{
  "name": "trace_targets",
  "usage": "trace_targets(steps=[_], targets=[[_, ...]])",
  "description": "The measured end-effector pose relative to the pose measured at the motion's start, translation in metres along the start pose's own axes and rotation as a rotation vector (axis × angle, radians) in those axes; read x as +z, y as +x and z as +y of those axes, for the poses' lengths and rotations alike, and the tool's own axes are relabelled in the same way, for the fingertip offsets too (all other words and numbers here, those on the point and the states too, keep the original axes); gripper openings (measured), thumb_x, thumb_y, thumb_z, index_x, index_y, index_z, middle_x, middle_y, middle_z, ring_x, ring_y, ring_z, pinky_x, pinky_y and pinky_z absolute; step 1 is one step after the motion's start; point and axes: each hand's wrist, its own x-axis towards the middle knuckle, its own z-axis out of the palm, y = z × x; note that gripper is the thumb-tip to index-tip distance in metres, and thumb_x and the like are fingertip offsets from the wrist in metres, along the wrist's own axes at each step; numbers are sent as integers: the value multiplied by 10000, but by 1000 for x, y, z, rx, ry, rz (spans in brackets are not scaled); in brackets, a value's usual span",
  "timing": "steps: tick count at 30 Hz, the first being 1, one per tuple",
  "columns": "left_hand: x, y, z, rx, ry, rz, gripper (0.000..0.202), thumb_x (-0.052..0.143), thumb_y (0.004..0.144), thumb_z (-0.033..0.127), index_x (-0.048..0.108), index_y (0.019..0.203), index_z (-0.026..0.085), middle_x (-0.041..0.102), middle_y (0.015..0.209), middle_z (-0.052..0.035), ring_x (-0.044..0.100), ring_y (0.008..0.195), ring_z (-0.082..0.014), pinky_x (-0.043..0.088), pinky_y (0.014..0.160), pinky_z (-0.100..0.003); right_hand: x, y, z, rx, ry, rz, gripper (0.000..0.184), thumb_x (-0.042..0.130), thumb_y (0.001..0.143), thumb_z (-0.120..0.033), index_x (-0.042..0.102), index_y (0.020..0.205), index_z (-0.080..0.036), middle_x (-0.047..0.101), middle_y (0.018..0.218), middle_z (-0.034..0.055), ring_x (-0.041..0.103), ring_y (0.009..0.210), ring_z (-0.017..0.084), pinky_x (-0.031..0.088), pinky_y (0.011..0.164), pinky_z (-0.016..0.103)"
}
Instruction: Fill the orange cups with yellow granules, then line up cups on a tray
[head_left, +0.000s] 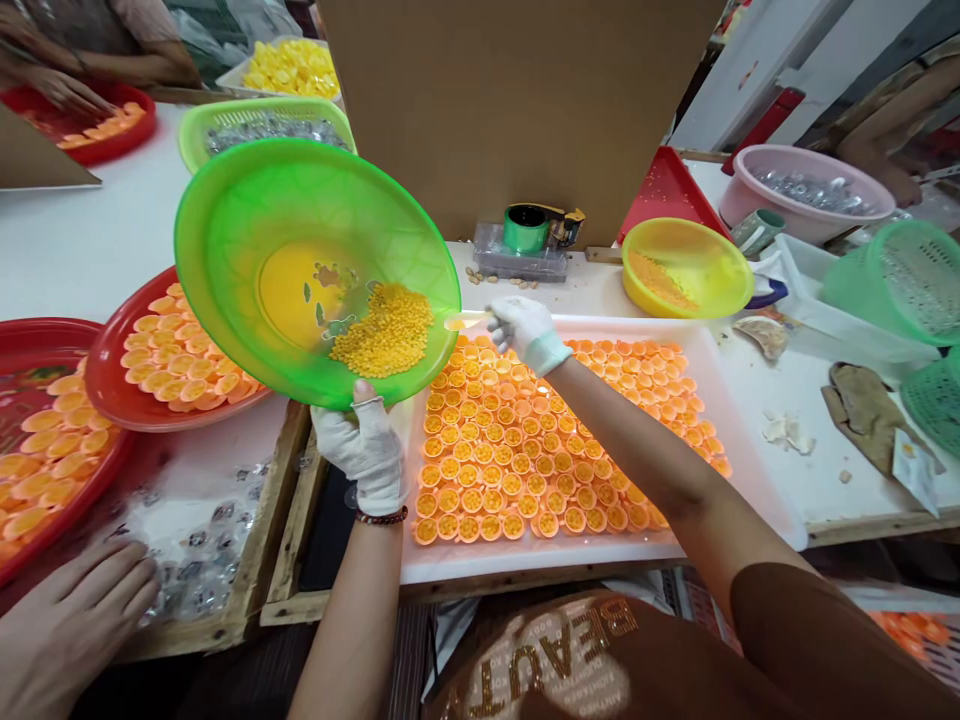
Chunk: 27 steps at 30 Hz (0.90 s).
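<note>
My left hand [365,445], in a white glove, grips the near rim of a green plastic bowl [247,215] and holds it tilted above the table. A heap of small yellow beads [384,330] lies in the bowl's low side. My gloved right hand [525,330] is closed on a small spoon [465,321] whose tip sits at the bowl's edge. Under it lies a white tray [739,455] filled with rows of several small orange caps [540,440], many holding yellow beads.
Red plates of orange caps [169,355] lie at the left. Another person's hand [64,625] rests at lower left on a tray of clear pieces. A yellow bowl [686,265], tape dispenser [532,230], cardboard sheet [517,100], pink basin [806,190] and green baskets [896,280] stand behind.
</note>
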Motion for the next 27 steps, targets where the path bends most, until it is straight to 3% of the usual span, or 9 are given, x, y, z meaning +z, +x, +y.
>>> trace_targets(steps=[3,5,7,10,13,18,23,27], targets=[[-1,-2,-1,75,32,-6,315,633,953,464,710,1072,182,716,1087,-84,672,1076,-232,516,1004,-377,32,8,-7,-196,-287,-42,143,562,959,-180,617,827,-187,609,650,-2,548,502,97,414,426,207],[-1,-3,-1,143,46,-13,286,627,956,452,705,1002,181,692,1014,-75,663,1035,-229,519,968,-377,57,15,-2,-213,-414,-101,181,577,937,-150,605,762,-187,595,610,-6,548,485,99,404,415,199],[-2,-3,0,188,57,-21,299,603,963,460,697,964,176,667,979,-73,652,1002,-226,518,939,-380,77,21,9,-102,-372,-177,192,582,929,-130,581,747,-192,601,587,-10,554,463,106,420,404,200],[-4,-3,4,198,85,-25,329,571,972,476,687,904,175,650,957,-76,638,986,-227,508,935,-388,90,24,20,128,-102,-255,223,560,946,-101,518,752,-201,579,545,-29,515,429,91,428,397,188],[-5,-2,8,177,114,-29,344,587,967,477,658,791,190,629,874,-63,623,945,-223,497,931,-389,79,20,15,231,90,-232,240,540,985,-94,509,769,-194,540,532,-47,469,428,65,404,406,156],[-5,-1,9,150,125,-11,372,605,958,500,655,745,199,599,804,-54,604,914,-227,485,887,-392,28,8,-4,225,155,-128,237,517,1031,-138,560,802,-182,556,583,-29,465,458,57,380,405,149],[-6,-1,10,143,161,-7,422,559,977,512,648,708,199,553,751,-55,581,872,-239,464,853,-407,-16,6,9,103,-7,20,177,543,1000,-165,587,830,-179,602,626,-8,542,491,85,442,414,192],[-7,-1,10,160,173,-23,400,564,976,499,654,725,202,572,764,-63,579,885,-244,458,857,-405,-21,9,36,-56,-250,42,152,532,963,-183,591,823,-191,618,672,-10,584,499,99,443,414,208]])
